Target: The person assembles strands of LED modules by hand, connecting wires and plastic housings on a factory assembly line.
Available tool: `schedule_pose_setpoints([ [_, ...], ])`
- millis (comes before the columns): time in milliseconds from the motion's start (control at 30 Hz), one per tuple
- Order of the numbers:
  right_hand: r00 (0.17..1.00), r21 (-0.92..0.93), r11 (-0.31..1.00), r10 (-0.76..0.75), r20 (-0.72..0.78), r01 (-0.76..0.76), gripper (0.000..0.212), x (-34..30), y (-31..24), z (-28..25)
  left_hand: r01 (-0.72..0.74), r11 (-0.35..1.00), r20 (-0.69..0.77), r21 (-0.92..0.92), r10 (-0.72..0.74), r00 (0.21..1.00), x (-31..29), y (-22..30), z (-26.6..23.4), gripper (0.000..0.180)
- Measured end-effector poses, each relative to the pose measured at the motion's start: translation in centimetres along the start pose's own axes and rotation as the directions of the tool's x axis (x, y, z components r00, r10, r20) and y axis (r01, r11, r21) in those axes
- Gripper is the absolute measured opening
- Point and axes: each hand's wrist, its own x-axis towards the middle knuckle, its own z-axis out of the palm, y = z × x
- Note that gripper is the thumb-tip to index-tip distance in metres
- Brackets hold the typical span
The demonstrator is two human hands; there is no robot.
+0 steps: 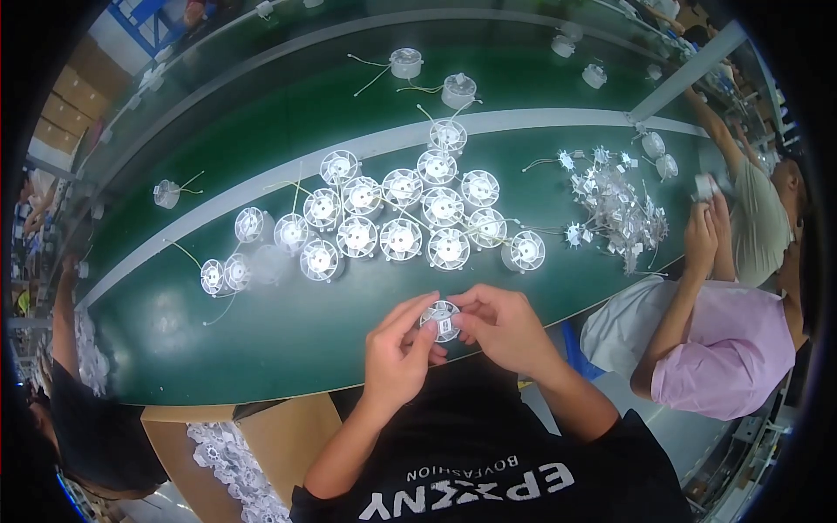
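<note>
A round white slotted housing (440,314) is held between both hands near the front edge of the green table (218,349). My left hand (401,340) grips its left side, the thumb on its face. From the right, my right hand (504,327) pinches it, thumb on a small pale piece at its middle. Fingers hide much of its rim. Ahead on the table stand several like round housings (401,238), some with thin wires trailing. Right of them lies a pile of small white star-shaped parts with wires (615,205).
A cardboard box (288,444) of white parts stands at the lower left, below the table edge. Beyond a pale rail (331,135) runs a green belt bearing spaced housings (405,63). A person in pink (724,349) works on the right; another person's dark sleeve (87,418) shows left.
</note>
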Motion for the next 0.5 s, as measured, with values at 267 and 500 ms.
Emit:
schedule_pose_setpoints([
  [267, 0.999, -0.002, 1.000, -0.018, -0.049, 0.018, 0.024, -0.2, 0.4, 0.5, 0.022, 0.998, 0.036, -0.066, -0.019, 0.999, 0.2, -0.5, -0.5, 0.039],
  [500, 0.997, 0.028, 0.999, -0.036, -0.072, 0.038, 0.024, -0.3, 0.9, 0.7, -0.074, 0.996, -0.044, 0.040, 0.076, 0.996, -1.0, -1.1, 0.6, 0.046],
])
